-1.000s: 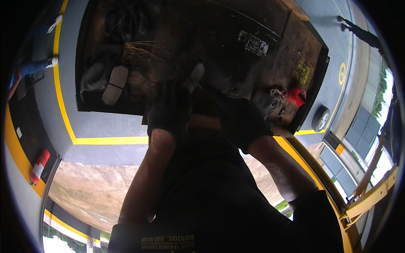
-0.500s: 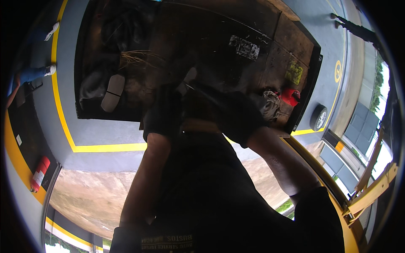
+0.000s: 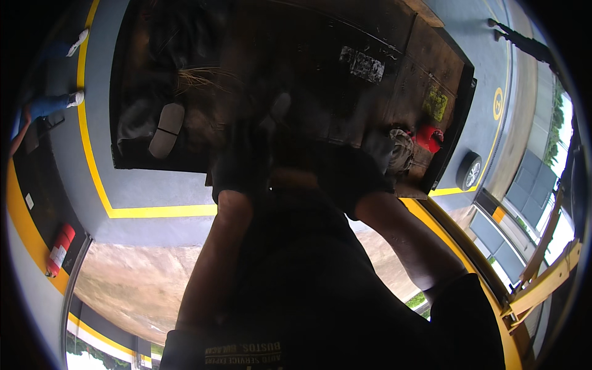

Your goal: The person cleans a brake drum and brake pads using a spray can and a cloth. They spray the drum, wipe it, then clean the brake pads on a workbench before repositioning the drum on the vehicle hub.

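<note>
My left hand (image 3: 242, 161), in a black glove, is closed around a grey brake pad (image 3: 280, 106). The pad's rounded end sticks out past the fingers over the dark worktop; the rest is in shadow. To the right, my right hand (image 3: 353, 176), also gloved in black, is apart from the pad and close to the bench's near edge. Its fingers melt into the dark, so what they hold, if anything, is hidden. Left of my hands, a second brake pad (image 3: 166, 131) with a slot across its middle lies on the bench.
The dark workbench (image 3: 296, 37) carries thin bristle-like strands (image 3: 200, 79), a crumpled grey cloth (image 3: 401, 151), a red object (image 3: 430, 139) and a yellow patch (image 3: 436, 103). A wheel (image 3: 470, 171) is at right, a fire extinguisher (image 3: 60, 250) at left. People's legs (image 3: 52, 106) show at the edges.
My right hand has drawn back from the brake pad, toward me and to the right. The pad remains in my left hand; the view has shifted slightly.
</note>
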A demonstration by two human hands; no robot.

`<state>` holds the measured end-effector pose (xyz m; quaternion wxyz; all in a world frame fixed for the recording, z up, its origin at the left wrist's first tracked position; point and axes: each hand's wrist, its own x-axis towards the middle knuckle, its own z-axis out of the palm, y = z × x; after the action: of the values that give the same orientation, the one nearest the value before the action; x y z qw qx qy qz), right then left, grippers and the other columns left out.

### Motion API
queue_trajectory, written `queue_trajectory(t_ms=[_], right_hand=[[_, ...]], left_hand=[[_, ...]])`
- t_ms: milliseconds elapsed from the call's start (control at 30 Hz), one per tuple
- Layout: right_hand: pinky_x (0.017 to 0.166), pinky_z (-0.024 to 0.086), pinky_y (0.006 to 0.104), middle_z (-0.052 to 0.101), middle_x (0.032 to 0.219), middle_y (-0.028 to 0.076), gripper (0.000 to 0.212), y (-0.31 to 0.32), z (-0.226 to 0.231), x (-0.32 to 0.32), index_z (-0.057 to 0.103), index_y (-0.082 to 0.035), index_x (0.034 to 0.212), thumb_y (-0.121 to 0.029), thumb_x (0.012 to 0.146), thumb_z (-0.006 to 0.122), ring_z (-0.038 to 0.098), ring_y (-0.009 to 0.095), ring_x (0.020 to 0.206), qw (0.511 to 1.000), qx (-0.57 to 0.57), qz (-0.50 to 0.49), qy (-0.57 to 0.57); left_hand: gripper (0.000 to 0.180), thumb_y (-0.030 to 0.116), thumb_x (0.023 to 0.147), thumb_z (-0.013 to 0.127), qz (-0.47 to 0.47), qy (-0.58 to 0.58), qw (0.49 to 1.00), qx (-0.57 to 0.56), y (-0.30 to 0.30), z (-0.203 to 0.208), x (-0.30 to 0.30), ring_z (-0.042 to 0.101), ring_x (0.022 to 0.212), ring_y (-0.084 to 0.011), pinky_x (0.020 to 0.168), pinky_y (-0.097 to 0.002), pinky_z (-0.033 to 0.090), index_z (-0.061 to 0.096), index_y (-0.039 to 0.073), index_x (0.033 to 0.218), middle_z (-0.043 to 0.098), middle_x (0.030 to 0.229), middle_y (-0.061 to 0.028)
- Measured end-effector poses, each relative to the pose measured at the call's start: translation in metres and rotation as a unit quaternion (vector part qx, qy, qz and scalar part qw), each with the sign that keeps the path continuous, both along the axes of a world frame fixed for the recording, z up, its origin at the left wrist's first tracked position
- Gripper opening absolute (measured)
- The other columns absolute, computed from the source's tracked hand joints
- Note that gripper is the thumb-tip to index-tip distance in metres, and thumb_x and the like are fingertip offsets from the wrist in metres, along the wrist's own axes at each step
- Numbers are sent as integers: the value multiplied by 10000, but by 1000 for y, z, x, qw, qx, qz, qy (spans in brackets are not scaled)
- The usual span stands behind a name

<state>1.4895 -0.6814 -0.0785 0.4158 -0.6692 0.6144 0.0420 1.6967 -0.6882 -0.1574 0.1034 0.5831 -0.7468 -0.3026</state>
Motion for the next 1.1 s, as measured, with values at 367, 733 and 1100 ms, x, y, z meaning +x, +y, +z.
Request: queue_trajectory(t_ms=[367,733,1100], right_hand=[[869,594,486,747,1110,209,653,-19,12,-7,509,-207,1556,-337,958,734,733,411,1011,992,-120,26,-39],[914,574,512,736,1137,221,656,13,-31,-6,574,-212,1498,-506,933,732,719,410,1044,996,60,37,57],[887,583,504,751,1069,186,526,-2,3,-11,616,-200,1445,-354,949,698,735,400,984,997,-3,-53,-56]], left_hand=[[360,40,996,554,17,59,989,134,-6,-6,7,667,1085,-252,863,-365,558,587,103,1349,629,1236,-106],[347,285,1018,606,139,55,961,233,-1,-6,6,697,1043,-465,804,-538,572,548,154,1333,676,1250,-221],[363,91,1061,512,-8,70,991,115,-4,-6,9,670,1064,-294,909,-399,526,525,90,1424,671,1209,-161]])
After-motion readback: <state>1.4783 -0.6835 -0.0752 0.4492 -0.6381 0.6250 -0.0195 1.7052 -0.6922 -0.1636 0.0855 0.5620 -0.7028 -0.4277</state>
